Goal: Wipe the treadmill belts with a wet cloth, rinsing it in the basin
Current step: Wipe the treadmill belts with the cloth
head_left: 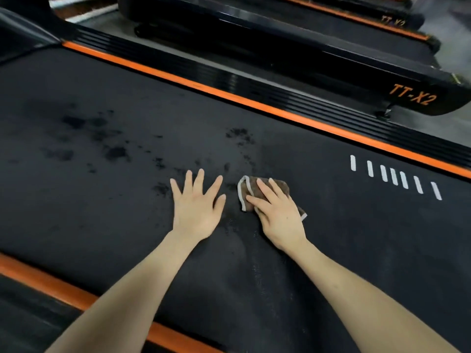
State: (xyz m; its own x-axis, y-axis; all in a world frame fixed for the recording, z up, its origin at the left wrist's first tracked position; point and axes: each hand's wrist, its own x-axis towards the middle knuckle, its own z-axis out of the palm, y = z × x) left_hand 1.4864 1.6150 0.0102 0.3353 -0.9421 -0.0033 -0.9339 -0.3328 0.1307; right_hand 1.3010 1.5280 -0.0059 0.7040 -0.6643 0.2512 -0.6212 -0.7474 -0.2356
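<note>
A wide black treadmill belt fills the view, with dark wet blotches across its left and middle. A small brown cloth with a pale edge lies on the belt near the centre. My right hand presses flat on the cloth, fingers straight and spread over it. My left hand rests flat on the bare belt just left of the cloth, fingers spread. The basin is not in view.
Orange side rails run along the belt's far edge and near edge. White dash marks are printed on the belt at right. More treadmills labelled TT-X2 stand beyond, with grey floor between them.
</note>
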